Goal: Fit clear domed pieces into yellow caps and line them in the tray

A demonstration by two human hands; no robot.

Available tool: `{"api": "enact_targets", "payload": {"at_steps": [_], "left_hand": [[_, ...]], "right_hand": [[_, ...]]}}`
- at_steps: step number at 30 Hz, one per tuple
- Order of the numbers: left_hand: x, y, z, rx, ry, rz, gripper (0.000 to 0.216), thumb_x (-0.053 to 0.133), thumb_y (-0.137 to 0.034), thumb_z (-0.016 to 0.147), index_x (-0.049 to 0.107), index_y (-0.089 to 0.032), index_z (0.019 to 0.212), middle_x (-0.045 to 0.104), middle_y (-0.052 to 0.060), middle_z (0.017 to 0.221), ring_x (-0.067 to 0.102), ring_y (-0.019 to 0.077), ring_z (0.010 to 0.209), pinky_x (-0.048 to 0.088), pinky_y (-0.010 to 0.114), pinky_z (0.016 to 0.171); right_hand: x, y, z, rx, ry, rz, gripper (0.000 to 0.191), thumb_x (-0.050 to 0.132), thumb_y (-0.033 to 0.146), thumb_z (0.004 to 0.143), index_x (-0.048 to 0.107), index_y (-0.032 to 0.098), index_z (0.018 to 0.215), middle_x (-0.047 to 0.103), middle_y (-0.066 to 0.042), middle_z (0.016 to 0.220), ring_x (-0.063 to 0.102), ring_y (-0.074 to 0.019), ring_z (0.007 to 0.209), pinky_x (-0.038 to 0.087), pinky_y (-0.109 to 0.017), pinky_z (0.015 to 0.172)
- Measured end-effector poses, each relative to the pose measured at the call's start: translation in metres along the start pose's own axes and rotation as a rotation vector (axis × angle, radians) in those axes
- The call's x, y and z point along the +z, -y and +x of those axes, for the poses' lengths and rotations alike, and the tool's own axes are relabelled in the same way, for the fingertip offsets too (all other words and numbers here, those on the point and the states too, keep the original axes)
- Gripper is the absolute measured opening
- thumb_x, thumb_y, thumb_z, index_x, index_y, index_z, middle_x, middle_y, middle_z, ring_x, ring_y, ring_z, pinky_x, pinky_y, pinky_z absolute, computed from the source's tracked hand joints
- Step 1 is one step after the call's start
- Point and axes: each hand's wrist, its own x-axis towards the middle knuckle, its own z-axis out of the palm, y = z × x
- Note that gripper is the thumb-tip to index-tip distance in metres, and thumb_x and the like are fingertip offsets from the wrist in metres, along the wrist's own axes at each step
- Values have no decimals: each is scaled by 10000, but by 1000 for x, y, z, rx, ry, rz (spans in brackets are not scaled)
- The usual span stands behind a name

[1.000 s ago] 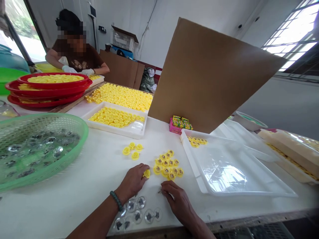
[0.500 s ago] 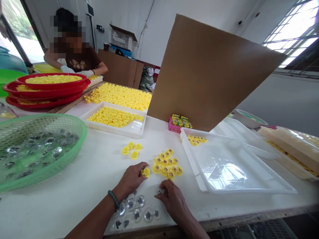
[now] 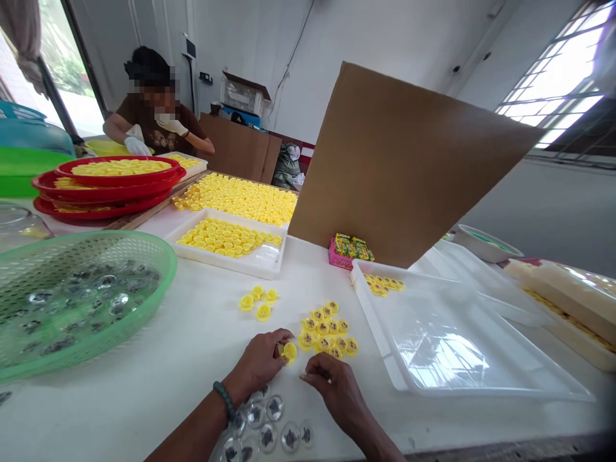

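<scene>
My left hand (image 3: 262,359), with a beaded bracelet at its wrist, pinches a small round yellow plastic piece (image 3: 289,352) with its open face toward me. To its right, my right hand (image 3: 332,382) is closed in a pinch. Something small and pale shows at its fingertips, too little to name. Beyond the hands lies a cluster of yellow pieces with printed faces (image 3: 323,326). Several plain yellow pieces (image 3: 257,294) sit farther left. Clear domed discs with dark prints (image 3: 267,437) lie below my left hand, partly hidden by the forearm.
A green mesh basket (image 3: 166,256) of clear discs stands at left. A white tray (image 3: 276,266) of yellow pieces is behind. At right lies a shallow white tray (image 3: 394,372); a leaning cardboard sheet (image 3: 399,160) rises behind it. A co-worker (image 3: 158,128) sits far left.
The view has tilted up slightly. My right hand has risen from the discs toward the yellow piece in my left hand. The co-worker's one gloved hand has gone up to the face.
</scene>
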Motion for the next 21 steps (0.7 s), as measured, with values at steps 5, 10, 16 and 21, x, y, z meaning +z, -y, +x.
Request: {"api": "enact_targets", "payload": {"at_steps": [5,10,16,21], "left_hand": [[1,3,1,34,-3,27,503,482,-52,589,608,-243,1038,601,-32,691,531,131,627,373,210,597],[-8,-6,-5,23,-55,-44,505,486,-47,577,610,-220,1036,612,-2,867,499,118,647,390,210,587],[-8,-20,-7,-15,-2,-623,335,673,-260,660,597,-141,964,633,55,861,539,141,703,426,241,631],[-7,-14,-5,-95,5,-865,331,726,-277,634,567,-113,874,608,15,636,487,94,532,377,220,536]], "right_hand": [[2,7,13,119,41,228,145,615,280,710,536,188,632,514,44,545,462,-113,537,354,-213,521],[0,14,14,199,-7,382,194,649,323,676,521,185,630,531,43,531,527,-127,530,397,-223,522],[13,30,10,202,-76,690,307,642,454,718,582,154,729,634,-45,677,584,-164,649,438,-259,593],[28,31,8,155,-108,545,338,595,481,763,589,160,660,559,2,584,500,-130,576,406,-233,552]]}}
